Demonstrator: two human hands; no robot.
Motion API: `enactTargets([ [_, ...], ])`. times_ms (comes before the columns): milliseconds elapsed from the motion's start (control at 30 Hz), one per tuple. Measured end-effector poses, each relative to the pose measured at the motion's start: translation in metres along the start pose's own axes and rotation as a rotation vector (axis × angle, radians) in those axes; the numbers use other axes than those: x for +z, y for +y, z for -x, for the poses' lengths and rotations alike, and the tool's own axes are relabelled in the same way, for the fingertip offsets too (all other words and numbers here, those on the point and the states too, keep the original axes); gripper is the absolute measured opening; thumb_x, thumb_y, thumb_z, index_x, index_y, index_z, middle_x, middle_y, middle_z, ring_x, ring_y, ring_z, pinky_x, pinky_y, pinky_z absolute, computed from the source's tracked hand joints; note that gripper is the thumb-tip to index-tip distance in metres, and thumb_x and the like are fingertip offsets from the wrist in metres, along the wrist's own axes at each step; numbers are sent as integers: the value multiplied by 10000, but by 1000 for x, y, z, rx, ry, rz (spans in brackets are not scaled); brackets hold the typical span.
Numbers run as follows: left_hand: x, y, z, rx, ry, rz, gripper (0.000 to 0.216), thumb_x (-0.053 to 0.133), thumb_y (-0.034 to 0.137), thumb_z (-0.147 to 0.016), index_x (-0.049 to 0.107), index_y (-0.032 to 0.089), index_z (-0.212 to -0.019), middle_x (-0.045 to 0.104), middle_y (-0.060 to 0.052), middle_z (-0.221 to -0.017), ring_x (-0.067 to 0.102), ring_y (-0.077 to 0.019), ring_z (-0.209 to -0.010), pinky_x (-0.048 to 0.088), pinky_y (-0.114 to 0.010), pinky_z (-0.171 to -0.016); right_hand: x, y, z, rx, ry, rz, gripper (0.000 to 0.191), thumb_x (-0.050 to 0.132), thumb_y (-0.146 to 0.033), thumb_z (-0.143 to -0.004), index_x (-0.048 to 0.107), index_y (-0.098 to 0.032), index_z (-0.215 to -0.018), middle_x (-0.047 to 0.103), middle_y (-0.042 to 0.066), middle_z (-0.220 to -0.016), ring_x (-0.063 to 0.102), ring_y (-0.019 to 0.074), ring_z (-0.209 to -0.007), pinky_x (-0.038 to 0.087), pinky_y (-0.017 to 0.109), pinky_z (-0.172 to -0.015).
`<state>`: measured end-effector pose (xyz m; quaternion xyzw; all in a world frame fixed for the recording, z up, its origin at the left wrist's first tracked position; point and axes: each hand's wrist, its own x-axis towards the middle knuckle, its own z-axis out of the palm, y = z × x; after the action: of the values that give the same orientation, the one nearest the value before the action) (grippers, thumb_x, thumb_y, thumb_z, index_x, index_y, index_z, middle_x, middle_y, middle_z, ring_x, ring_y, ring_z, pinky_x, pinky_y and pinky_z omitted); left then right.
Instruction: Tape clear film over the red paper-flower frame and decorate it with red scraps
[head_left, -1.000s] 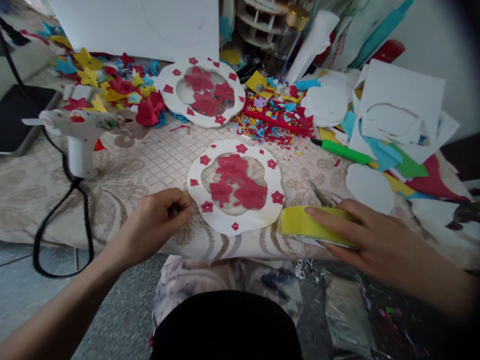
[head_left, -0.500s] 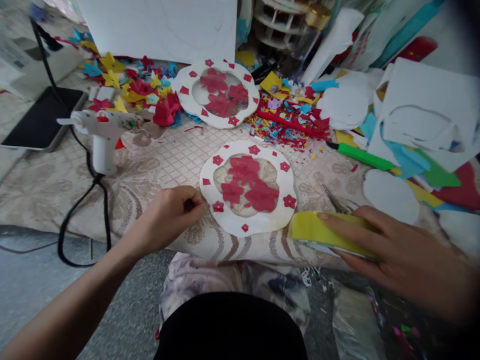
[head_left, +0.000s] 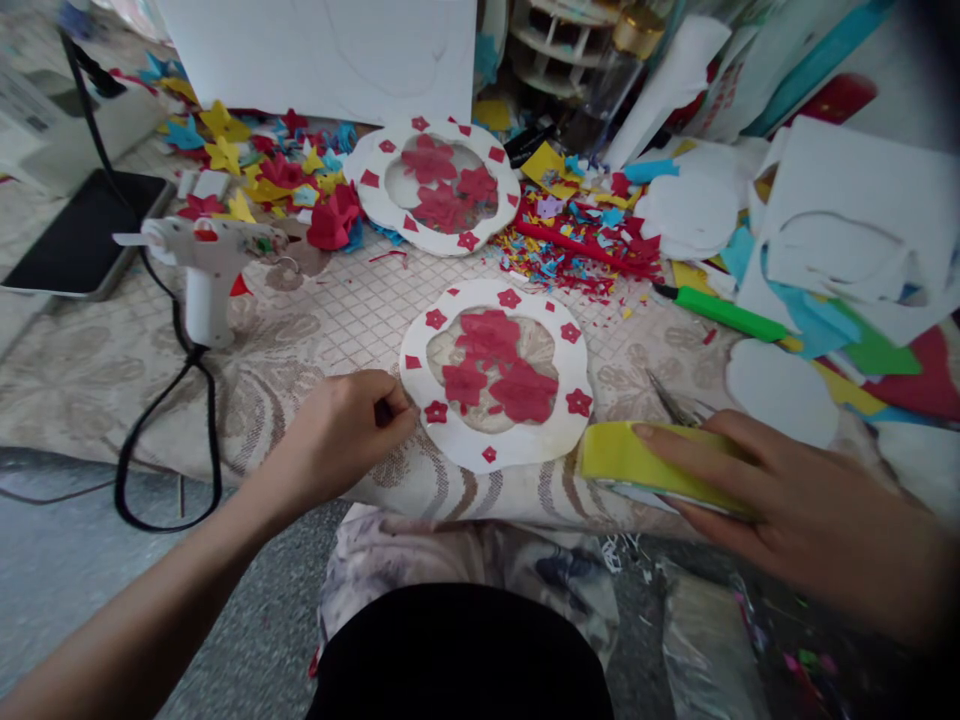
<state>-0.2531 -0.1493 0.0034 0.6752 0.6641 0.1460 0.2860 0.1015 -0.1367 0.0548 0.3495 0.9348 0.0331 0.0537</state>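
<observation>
A white scalloped paper frame (head_left: 568,360) lies flat on the patterned tablecloth, with small red paper flowers and diamonds around its rim. Larger red flower cutouts (head_left: 491,340) show inside its clear middle. At the frame's left edge rests my left hand (head_left: 341,430), fingers curled and thumb pressed against them; what they hold, if anything, is hidden. My right hand (head_left: 780,500) grips a roll of yellow tape (head_left: 615,455) beside the frame's lower right edge. Just behind the tape, partly covered, lie scissors (head_left: 667,400) with their pointed tip showing.
A similar decorated frame (head_left: 364,205) lies farther back. A white glue gun (head_left: 208,290) with a looping black cord stands left, near a phone (head_left: 82,235). Paper stars (head_left: 225,155), coloured scraps (head_left: 555,250), a green pen (head_left: 731,313) and white paper cutouts (head_left: 780,390) lie around.
</observation>
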Motion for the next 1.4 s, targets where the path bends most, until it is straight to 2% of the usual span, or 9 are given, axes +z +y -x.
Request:
enactTargets([
  [300,2,2,4,108,64,-103,156,533,274,-782,532,187,-653,594,-11,-650,507,-122,-567,349,-249,-534,-5,-1,-6,-63,55,102,399,281,-412,-953,448,-264,-1284,477,44,-853,551,148,-560,424,248,-426],
  [533,2,-5,8,122,97,-64,168,542,314,-819,515,189,-711,584,-3,-673,533,-126,-594,410,-258,-569,-6,-2,-9,-81,59,62,426,275,-440,-957,451,-242,-1291,485,48,-884,578,145,-570,475,276,-488],
  [667,6,8,18,97,400,-108,175,551,317,-845,506,187,-953,616,-55,-895,599,-191,-808,485,-336,-720,-8,-5,-11,-66,44,42,404,299,-406,-959,435,-242,-1303,472,36,-881,573,137,-572,475,280,-515],
  [733,18,23,23,207,513,-160,172,539,270,-859,495,179,-998,620,-94,-1005,592,-230,-949,483,-389,-822,-8,-7,-11,-63,39,48,405,313,-397,-957,421,-244,-1317,471,35,-890,574,140,-587,478,286,-531],
  [833,45,49,27,546,352,-162,89,461,178,-890,510,170,-964,645,-107,-1107,562,-228,-1113,451,-408,-953,-7,-8,-11,-68,53,42,416,329,-400,-952,408,-246,-1330,469,35,-891,571,145,-601,478,283,-537],
  [933,74,69,28,745,142,-275,162,395,166,-915,527,144,-1007,491,-142,-1390,383,-245,-1341,304,-460,-1114,-6,-8,-10,-70,67,40,415,355,-384,-943,404,-251,-1333,476,42,-908,570,153,-624,470,273,-530],
  [1033,91,76,29,739,43,-338,261,420,289,-921,530,100,-1062,398,-194,-1452,301,-293,-1385,229,-503,-1146,-5,-8,-10,-74,62,44,419,381,-374,-935,395,-250,-1335,478,47,-915,572,164,-648,479,284,-552],
  [1133,93,72,32,706,28,-372,303,441,357,-913,535,98,-1040,361,-218,-1466,290,-307,-1388,197,-516,-1155,-4,-8,-9,-82,77,38,413,368,-384,-943,398,-243,-1329,482,54,-927,577,166,-656,485,291,-566],
  [1400,62,27,43,525,153,-384,257,436,390,-917,487,150,-837,364,-262,-1447,311,-339,-1373,260,-589,-1105,-4,-8,-6,-46,91,2,409,334,-396,-950,395,-265,-1332,499,72,-928,593,198,-701,506,329,-587],
])
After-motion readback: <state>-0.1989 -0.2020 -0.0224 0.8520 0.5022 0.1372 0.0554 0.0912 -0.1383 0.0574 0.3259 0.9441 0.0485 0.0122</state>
